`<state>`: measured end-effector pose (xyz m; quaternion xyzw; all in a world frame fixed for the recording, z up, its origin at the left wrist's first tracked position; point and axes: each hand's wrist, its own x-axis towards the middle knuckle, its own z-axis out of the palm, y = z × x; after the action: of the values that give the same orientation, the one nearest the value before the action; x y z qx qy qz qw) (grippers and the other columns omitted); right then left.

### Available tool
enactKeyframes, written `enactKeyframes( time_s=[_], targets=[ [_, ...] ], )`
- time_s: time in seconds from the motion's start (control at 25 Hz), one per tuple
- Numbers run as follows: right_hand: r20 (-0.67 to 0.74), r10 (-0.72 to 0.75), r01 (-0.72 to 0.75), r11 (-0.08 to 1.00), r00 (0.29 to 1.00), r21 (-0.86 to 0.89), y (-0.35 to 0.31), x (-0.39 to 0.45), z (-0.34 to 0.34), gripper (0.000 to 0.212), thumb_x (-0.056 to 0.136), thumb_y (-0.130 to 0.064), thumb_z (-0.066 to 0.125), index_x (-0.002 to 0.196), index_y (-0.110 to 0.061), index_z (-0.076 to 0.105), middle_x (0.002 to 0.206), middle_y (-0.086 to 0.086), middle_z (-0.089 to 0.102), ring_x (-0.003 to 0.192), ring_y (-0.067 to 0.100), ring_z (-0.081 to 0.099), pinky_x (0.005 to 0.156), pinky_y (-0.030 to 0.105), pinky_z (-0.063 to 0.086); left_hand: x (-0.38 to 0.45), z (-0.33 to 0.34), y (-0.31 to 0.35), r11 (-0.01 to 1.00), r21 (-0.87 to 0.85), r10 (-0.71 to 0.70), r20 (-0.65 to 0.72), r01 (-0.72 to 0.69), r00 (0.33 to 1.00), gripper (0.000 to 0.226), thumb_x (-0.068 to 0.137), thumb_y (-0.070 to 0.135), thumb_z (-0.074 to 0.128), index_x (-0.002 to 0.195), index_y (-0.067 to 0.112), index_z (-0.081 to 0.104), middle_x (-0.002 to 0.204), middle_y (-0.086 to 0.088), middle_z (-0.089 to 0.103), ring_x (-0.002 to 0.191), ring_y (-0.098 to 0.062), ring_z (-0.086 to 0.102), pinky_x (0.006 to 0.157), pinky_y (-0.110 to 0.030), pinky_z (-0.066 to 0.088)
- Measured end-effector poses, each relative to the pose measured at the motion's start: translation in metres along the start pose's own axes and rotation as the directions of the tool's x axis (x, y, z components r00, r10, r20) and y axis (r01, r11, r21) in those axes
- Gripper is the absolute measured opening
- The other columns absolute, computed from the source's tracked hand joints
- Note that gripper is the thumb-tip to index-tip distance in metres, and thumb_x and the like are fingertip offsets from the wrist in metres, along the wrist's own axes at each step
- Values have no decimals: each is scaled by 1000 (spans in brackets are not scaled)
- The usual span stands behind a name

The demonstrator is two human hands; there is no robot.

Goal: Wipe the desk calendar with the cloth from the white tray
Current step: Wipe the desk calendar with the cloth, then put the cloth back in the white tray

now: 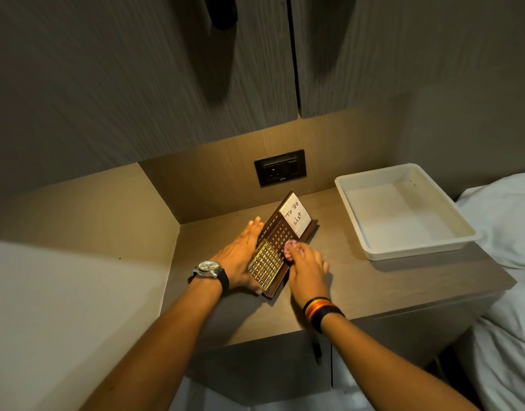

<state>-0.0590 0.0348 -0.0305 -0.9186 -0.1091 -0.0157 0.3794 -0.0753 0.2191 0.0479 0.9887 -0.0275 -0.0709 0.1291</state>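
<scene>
A brown desk calendar (277, 232) leans back on the bedside table (374, 280), with a gold number grid at its near end and a white "To Do List" note at its far end. My left hand (240, 256), wearing a watch, lies flat against the calendar's left side and steadies it. My right hand (307, 269) presses a small pink-and-white cloth (291, 247) against the calendar's face, just right of the gold grid. The white tray (359, 232) stands to the right with nothing in it.
A black wall socket (280, 167) sits in the back panel behind the calendar. Cupboard doors hang overhead. White bedding (504, 232) lies right of the table, past the tray. A side wall closes off the left.
</scene>
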Motion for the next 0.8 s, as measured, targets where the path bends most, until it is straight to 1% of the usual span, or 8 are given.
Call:
enactKeyframes(
  time_s=[0.12,0.24,0.32,0.4,0.52,0.6,0.68,0.8],
  targets=[
    [86,-85,89,995,993,-47,-10,-41,-2,47,98,-18,52,143,-31,47,150,-2,44,130,23,41,108,40,40,-1,-1,1,1000,25,10,-2,-10,1000,161,48,43,102,163,24,-11,173,-2,-10,158,-20,-6,128,-44,12],
    [163,-153,137,985,975,105,-7,-48,-12,39,98,-21,49,133,-34,54,138,-6,54,129,20,47,105,36,39,-3,-3,5,997,72,12,-9,-11,1000,162,48,48,100,163,22,-10,173,-5,-9,158,-23,-6,128,-47,10],
    [76,-133,113,969,988,220,3,-25,-29,35,96,-20,49,127,-35,59,130,-7,61,125,16,51,109,41,40,-2,-6,8,987,160,18,-6,-17,1000,162,49,59,96,163,19,-12,172,-6,-11,158,-24,-9,128,-44,0],
    [-75,-107,121,968,991,220,19,15,-62,36,95,-19,50,125,-33,62,127,-3,64,120,18,57,105,49,47,0,-10,16,971,234,50,-26,-43,998,158,53,76,85,162,18,-15,171,-6,-16,157,-24,-14,127,-42,-7],
    [-196,-64,74,996,979,46,46,75,-130,40,93,-10,49,124,-29,67,126,5,67,117,31,59,101,53,47,13,-11,48,969,233,116,-125,-85,985,136,73,86,60,163,15,-13,171,-8,-17,158,-24,-14,128,-44,-4],
    [-187,-25,3,993,982,-116,69,100,-165,40,95,-9,46,123,-25,70,126,9,67,116,37,57,100,52,42,27,-1,82,980,166,142,-177,-113,974,121,84,83,50,163,13,-10,172,-9,-14,159,-24,-12,128,-41,-6],
    [-152,10,-45,973,988,-228,91,113,-184,35,96,-8,46,114,-21,72,119,12,70,109,38,59,96,50,39,43,17,116,988,81,142,-176,-129,974,111,90,80,43,164,14,-7,172,-8,-14,159,-24,-11,128,-41,-6],
    [-89,48,-77,926,995,-369,122,123,-193,36,93,-5,46,106,-25,73,112,9,70,102,36,61,92,48,36,65,54,166,994,-22,105,-154,-110,983,106,91,82,33,164,16,-7,171,-5,-15,158,-21,-13,129,-45,0]
  ],
)
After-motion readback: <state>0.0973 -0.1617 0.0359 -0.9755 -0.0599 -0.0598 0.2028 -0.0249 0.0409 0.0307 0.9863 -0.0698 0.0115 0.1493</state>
